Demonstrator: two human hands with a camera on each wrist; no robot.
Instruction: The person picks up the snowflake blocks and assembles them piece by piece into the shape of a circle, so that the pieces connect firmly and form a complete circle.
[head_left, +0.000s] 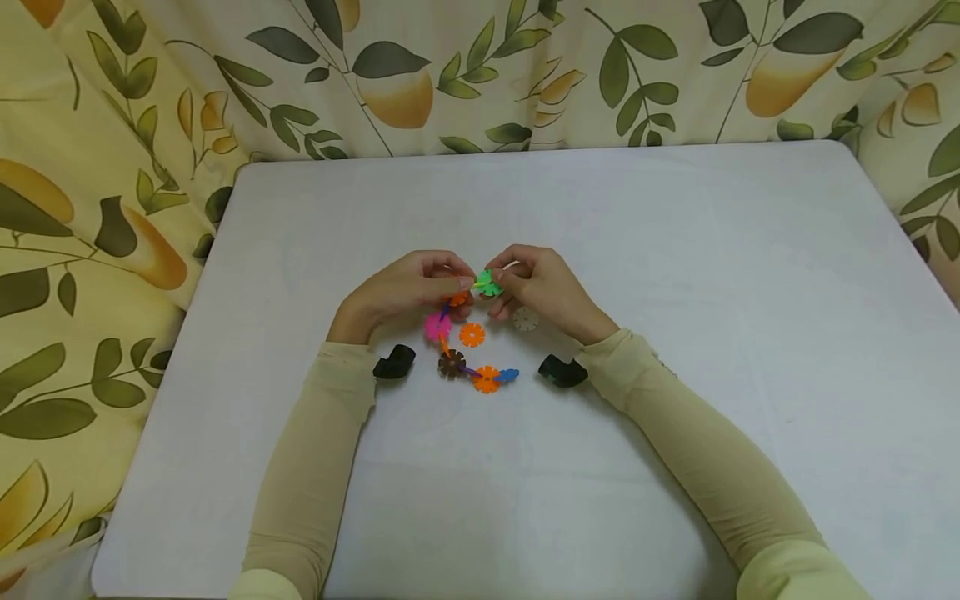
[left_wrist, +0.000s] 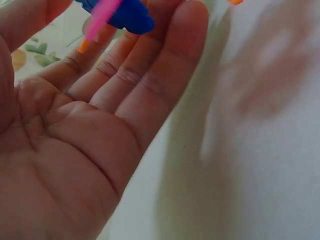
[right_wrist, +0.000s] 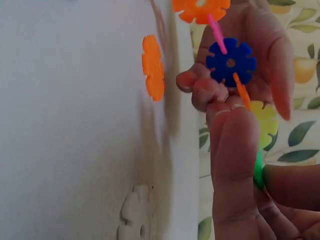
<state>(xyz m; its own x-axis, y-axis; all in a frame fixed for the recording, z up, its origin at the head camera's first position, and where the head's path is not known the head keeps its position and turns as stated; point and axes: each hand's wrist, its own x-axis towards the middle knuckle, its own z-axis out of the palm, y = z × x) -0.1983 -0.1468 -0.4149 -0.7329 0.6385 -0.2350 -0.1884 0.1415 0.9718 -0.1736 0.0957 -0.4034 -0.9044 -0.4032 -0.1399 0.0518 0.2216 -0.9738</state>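
Note:
A chain of slotted plastic flower discs curves under the hands, with pink [head_left: 438,327], brown [head_left: 452,364], orange [head_left: 486,380] and blue [head_left: 508,376] discs among its links. My left hand [head_left: 401,287] pinches the chain's upper end near a yellow disc [right_wrist: 265,125]; its fingertips are partly hidden. Between thumb and fingers, my right hand [head_left: 551,287] pinches a green disc [head_left: 489,283], which meets the yellow one. A dark blue disc [right_wrist: 231,62] of the chain hangs by the left fingers in the right wrist view.
Inside the chain's curve lies a loose orange disc [head_left: 472,335]. A whitish disc [head_left: 526,318] rests below the right hand. Black devices [head_left: 395,362] sit at the wrists. The white table [head_left: 675,217] borders a leaf-patterned curtain [head_left: 480,75].

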